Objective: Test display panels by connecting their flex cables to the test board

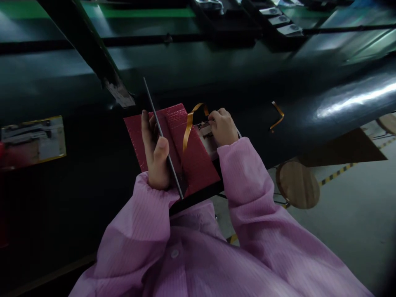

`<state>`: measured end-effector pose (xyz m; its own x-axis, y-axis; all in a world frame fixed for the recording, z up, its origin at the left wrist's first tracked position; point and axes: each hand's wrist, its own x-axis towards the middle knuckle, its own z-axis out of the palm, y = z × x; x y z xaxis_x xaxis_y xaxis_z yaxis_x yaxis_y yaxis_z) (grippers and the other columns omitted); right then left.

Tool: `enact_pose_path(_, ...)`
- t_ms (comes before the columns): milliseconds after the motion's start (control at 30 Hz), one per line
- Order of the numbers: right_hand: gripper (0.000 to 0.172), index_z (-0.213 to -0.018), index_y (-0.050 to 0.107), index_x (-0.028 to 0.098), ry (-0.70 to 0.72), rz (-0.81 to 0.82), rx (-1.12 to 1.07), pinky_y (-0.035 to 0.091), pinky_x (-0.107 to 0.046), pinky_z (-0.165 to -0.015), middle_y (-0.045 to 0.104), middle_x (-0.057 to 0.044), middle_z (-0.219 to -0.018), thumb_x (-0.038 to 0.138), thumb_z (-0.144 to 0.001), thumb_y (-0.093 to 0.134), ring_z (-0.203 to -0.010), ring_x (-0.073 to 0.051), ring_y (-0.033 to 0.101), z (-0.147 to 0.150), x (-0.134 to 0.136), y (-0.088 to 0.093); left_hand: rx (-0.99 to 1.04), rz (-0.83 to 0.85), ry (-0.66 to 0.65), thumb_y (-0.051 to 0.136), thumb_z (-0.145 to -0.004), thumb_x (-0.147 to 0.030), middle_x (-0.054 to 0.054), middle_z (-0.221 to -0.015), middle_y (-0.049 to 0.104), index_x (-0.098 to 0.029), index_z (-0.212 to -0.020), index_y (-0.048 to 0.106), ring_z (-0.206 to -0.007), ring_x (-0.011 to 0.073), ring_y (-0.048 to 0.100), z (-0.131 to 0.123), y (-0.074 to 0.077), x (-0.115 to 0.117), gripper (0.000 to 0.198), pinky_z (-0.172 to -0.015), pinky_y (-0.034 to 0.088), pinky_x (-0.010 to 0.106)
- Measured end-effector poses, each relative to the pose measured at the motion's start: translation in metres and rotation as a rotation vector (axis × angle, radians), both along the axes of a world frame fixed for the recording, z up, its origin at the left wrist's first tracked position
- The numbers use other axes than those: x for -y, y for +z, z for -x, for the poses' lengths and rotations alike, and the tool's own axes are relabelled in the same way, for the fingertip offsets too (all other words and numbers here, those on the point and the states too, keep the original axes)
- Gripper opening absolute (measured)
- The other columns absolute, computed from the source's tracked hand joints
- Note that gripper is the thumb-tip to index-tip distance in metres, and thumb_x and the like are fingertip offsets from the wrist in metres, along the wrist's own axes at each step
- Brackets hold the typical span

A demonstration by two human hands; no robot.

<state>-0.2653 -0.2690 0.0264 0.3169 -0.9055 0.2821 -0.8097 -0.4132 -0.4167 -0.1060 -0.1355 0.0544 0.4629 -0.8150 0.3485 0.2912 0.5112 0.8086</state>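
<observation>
A thin dark panel stands on edge, held between the thumb and fingers of my left hand. Below it lies a red padded sheet. An orange ribbon cable arches from the panel's side toward a device with exposed internal parts, just right of the red sheet. My right hand rests over that device, its fingers bent at the upper edge near the ribbon's end. Whatever its fingertips hold, if anything, is hidden.
Another opened device lies at the left. A loose orange ribbon is on the dark table at right. A dark slanted post rises at upper left. Black trays stand at the back. A round stool is below right.
</observation>
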Motion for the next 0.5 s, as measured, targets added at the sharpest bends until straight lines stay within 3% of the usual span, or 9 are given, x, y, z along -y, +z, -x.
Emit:
enact_pose_path(100, 0.01, -0.087, 0.061, 0.018, 0.05, 0.006, 0.133, 0.049, -0.033, -0.078, 0.059, -0.008, -0.097, 0.013, -0.087, 0.053, -0.088, -0.02, 0.057, -0.005, -0.005, 0.009, -0.037, 0.011, -0.013, 0.057, -0.089, -0.048, -0.006, -0.153, 0.043, -0.036, -0.135, 0.056, -0.153, 0.0222, 0.023, 0.007, 0.005, -0.001, 0.047, -0.127, 0.022, 0.041)
enact_pose_path(267, 0.011, -0.091, 0.06, 0.017, 0.084, 0.012, 0.31, 0.047, -0.029, -0.07, 0.06, -0.004, -0.09, 0.014, -0.089, 0.05, -0.073, -0.014, 0.055, -0.005, -0.016, 0.024, -0.075, -0.03, 0.076, 0.047, -0.087, -0.045, -0.01, -0.16, 0.032, -0.038, -0.144, 0.046, -0.156, 0.022, 0.01, 0.01, 0.014, 0.001, 0.057, -0.13, 0.015, 0.044)
enact_pose_path(400, 0.019, -0.091, 0.063, 0.017, -0.012, -0.011, 0.159, 0.046, -0.033, -0.073, 0.061, -0.006, -0.095, 0.006, -0.084, 0.049, -0.079, -0.017, 0.056, 0.002, -0.011, 0.018, 0.094, -0.068, 0.042, 0.056, -0.075, -0.061, -0.012, -0.156, 0.036, -0.042, -0.143, 0.045, -0.156, 0.0255, 0.011, 0.003, 0.011, 0.006, 0.072, -0.129, 0.02, 0.045)
enact_pose_path(500, 0.022, -0.096, 0.066, 0.017, -0.011, -0.079, 0.027, 0.046, -0.034, -0.074, 0.059, -0.008, -0.102, 0.006, -0.087, 0.049, -0.084, -0.02, 0.056, 0.003, -0.004, 0.01, 0.075, -0.116, 0.057, 0.05, -0.082, -0.057, -0.013, -0.156, 0.037, -0.043, -0.145, 0.043, -0.156, 0.0233, 0.011, 0.005, 0.012, 0.004, 0.065, -0.129, 0.02, 0.044)
